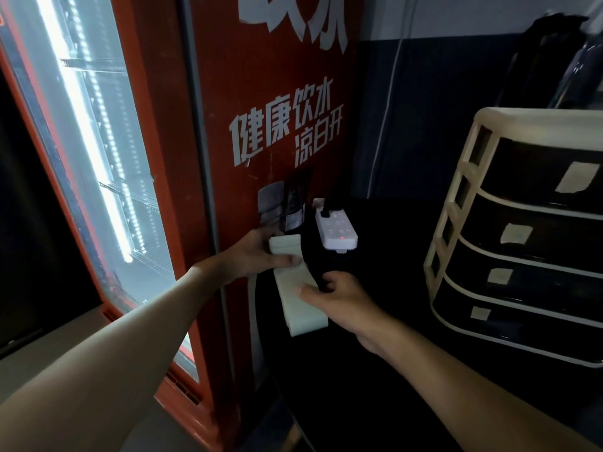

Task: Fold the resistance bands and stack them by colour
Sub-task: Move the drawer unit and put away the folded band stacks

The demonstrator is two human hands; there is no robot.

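A pale band point(301, 305) lies along the left edge of a black table point(408, 321), at about seven o'clock from a white power strip point(336, 231) with a small red light; the band runs from a folded end at twelve o'clock to a looped end at six o'clock that reaches the table's edge; the left hand point(257, 256) pinches the folded end, thumb laid across the top and fingers pressed together behind it; the right hand point(342, 301) comes in from four o'clock, its thumb pressed flat on the band's right edge, its other fingers curled against a dark shape beside the band, and whether they grip anything I cannot tell; a cream drawer unit point(456, 197) with dark drawers stands at three o'clock of the hands; a red fridge point(287, 76) with white lettering rises at twelve o'clock, its lit glass door point(98, 151) at ten o'clock.
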